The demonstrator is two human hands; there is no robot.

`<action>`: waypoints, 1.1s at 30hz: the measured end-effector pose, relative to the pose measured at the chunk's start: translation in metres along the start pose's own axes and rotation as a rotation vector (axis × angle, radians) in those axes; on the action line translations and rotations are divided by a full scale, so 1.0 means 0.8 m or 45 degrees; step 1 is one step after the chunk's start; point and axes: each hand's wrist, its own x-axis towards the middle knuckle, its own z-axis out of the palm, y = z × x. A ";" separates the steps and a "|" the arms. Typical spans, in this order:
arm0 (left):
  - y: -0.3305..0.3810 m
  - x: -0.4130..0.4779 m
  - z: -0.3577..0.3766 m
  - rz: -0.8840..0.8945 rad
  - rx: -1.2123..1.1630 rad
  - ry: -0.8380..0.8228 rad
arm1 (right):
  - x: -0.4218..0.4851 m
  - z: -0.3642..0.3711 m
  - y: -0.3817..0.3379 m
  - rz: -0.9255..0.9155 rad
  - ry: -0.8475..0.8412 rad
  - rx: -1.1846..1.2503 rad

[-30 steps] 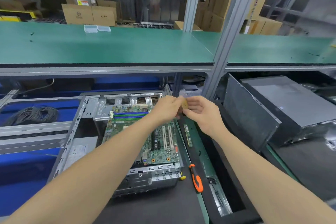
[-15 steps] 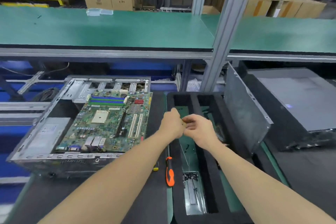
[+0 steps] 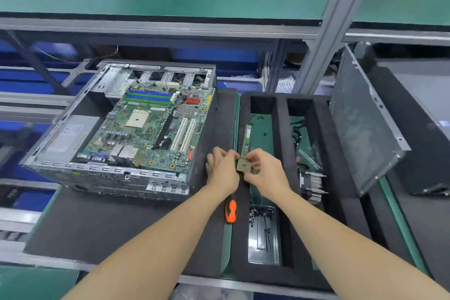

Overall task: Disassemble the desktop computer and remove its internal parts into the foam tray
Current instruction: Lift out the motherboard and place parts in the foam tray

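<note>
Two hands are sharing one small square processor chip (image 3: 244, 166): the left hand (image 3: 222, 168) is pinching its 9 o'clock edge and the right hand (image 3: 266, 173) its 3 o'clock edge, over the left wall of the foam tray (image 3: 281, 129). The left compartment (image 3: 261, 129) is lying just toward 2 o'clock, nearer the right hand, and a memory stick (image 3: 247, 139) there is running 12 to 6.

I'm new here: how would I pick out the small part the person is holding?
Find the open computer case; right of it lies the black foam tray. At the tray's left edge the left hand and right hand pinch a small chip. It is square and tan, unlike the long green memory stick behind it.
</note>
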 end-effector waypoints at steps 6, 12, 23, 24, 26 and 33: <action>-0.002 0.001 0.006 0.048 0.125 0.019 | -0.002 0.002 0.006 0.015 -0.012 -0.028; 0.002 0.001 0.000 0.090 0.158 0.027 | -0.001 0.000 0.011 -0.039 0.010 -0.109; 0.072 -0.019 -0.086 0.567 -0.299 0.099 | 0.020 -0.037 -0.067 -0.153 0.213 -0.110; 0.076 -0.021 -0.103 0.594 -0.358 0.146 | 0.023 -0.041 -0.082 -0.168 0.228 -0.101; 0.077 -0.022 -0.140 0.601 -0.433 0.257 | 0.028 -0.046 -0.114 -0.181 0.267 -0.009; 0.001 -0.001 -0.268 0.368 -0.462 0.613 | 0.042 -0.036 -0.205 -0.174 0.281 0.178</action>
